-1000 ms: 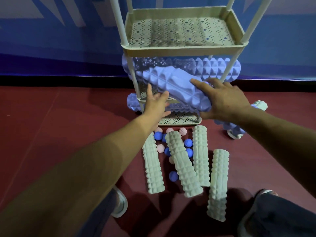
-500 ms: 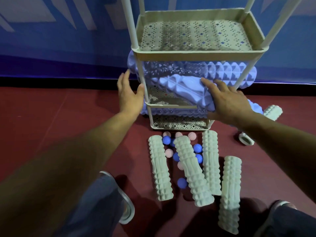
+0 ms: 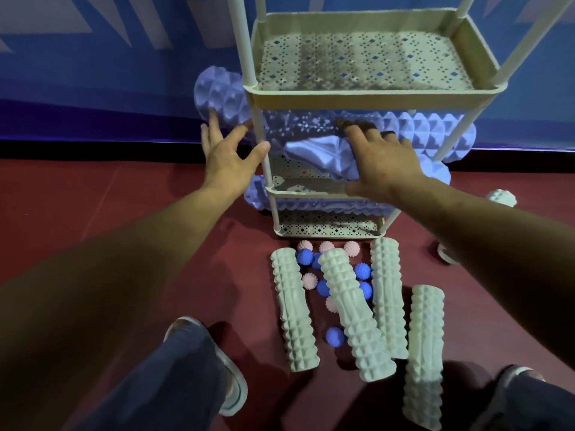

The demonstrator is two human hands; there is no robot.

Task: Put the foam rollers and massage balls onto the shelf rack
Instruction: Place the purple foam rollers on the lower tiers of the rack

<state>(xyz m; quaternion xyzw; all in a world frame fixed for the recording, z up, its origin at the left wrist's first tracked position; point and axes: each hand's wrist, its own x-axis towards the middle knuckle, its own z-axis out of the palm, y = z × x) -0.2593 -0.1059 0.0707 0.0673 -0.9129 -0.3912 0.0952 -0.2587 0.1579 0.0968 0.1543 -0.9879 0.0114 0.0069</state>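
Now both hands spread: left grip (image 3: 226,157) beside rack post (image 3: 260,144), right grip (image 3: 384,161) over purple roller (image 3: 320,157).

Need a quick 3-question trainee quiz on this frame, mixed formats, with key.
1. True or false: the top tray of the shelf rack holds a purple roller.
2. Multiple choice: where does the right hand rest? A) on a pale green roller on the floor B) on a purple roller on the middle shelf C) on a blue ball
3. Fill in: the left hand has its fingers spread, touching the end of a purple roller that sticks out past the rack's ____ side.

Key: 1 false, the top tray is bare; 2 B; 3 left. The pale green rollers and the massage balls lie on the floor.
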